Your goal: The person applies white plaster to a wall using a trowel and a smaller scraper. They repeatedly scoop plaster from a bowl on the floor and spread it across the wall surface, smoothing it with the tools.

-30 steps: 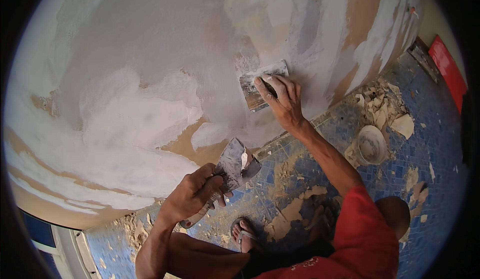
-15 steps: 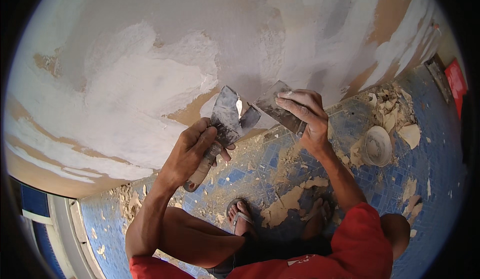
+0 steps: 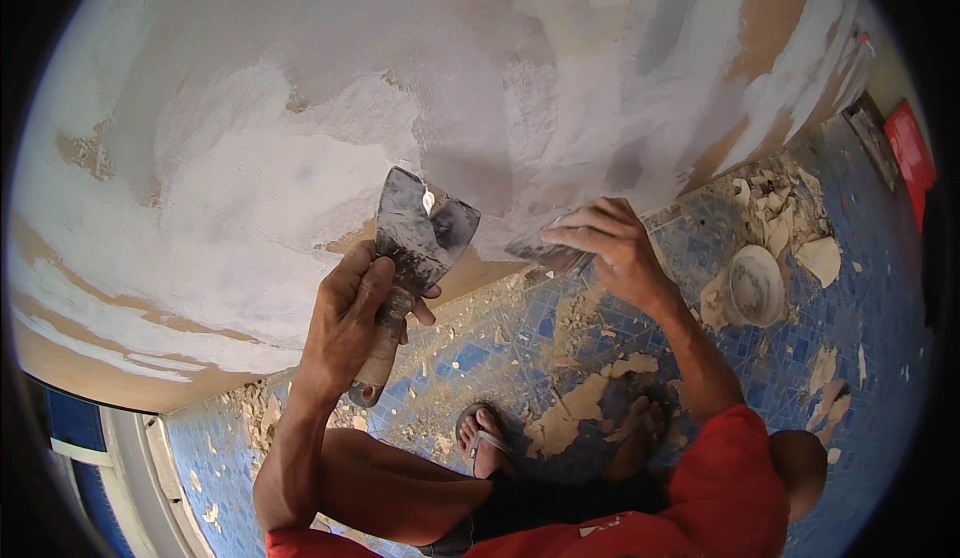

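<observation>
My left hand (image 3: 343, 323) is closed around the handle of a putty knife (image 3: 408, 238). Its broad, smeared blade points up, with white filler on it beside a darker part of the metal. In my right hand (image 3: 628, 258) is a flat, handleless-looking scraper blade (image 3: 545, 251), fingers laid along its top. The scraper is tilted and lies close to the bottom of the wall (image 3: 270, 183); I cannot tell whether its edge touches. White and grey filler covers the wall in patches, with bare brown areas between.
Blue floor tiles (image 3: 480, 368) are strewn with plaster flakes and dust. A round whitish bowl (image 3: 756, 286) stands to the right beside a heap of broken pieces (image 3: 785, 213). A red object (image 3: 908, 148) is at far right, a pale frame (image 3: 125, 453) at lower left. My sandalled foot (image 3: 487, 440) is below.
The two blades have moved apart. My left hand shifted left with the putty knife; my right hand turned the scraper flatter and lowered it toward the wall's base.
</observation>
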`<state>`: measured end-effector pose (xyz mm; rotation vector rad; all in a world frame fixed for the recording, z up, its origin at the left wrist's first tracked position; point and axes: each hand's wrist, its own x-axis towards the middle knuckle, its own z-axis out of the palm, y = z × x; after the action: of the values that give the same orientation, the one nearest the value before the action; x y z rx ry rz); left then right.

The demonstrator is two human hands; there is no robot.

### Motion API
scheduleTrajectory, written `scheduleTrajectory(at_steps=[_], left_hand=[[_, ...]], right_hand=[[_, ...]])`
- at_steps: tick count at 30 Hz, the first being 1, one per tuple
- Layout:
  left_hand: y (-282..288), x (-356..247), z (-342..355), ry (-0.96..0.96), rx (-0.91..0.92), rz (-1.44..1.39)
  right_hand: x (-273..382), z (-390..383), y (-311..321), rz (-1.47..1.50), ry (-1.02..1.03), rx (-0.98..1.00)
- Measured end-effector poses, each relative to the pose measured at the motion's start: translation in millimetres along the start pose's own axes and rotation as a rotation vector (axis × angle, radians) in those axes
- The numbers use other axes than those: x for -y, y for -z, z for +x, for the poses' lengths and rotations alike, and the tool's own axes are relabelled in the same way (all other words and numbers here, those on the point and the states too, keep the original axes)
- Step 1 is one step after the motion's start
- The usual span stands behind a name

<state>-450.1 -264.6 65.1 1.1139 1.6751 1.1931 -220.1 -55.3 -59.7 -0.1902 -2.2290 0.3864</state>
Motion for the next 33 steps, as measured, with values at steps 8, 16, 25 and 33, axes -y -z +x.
scheduleTrajectory(at_steps=[8, 16, 25, 33], left_hand=[[-9, 0, -4, 0.035, 0.096, 0.048], [-8, -8, -2, 0.143, 0.104, 0.138], [-8, -9, -4, 0.130, 0.131, 0.121], [-11, -1, -1, 0.079, 0.197, 0.147]], right_hand=[[-46, 44, 45, -0.577, 0.037, -0.396], [-111, 37, -23, -0.806, 0.029, -0.425], [-114, -36, -27, -0.712, 0.004, -0.351], [-75, 49, 8, -0.650, -0.035, -0.505]])
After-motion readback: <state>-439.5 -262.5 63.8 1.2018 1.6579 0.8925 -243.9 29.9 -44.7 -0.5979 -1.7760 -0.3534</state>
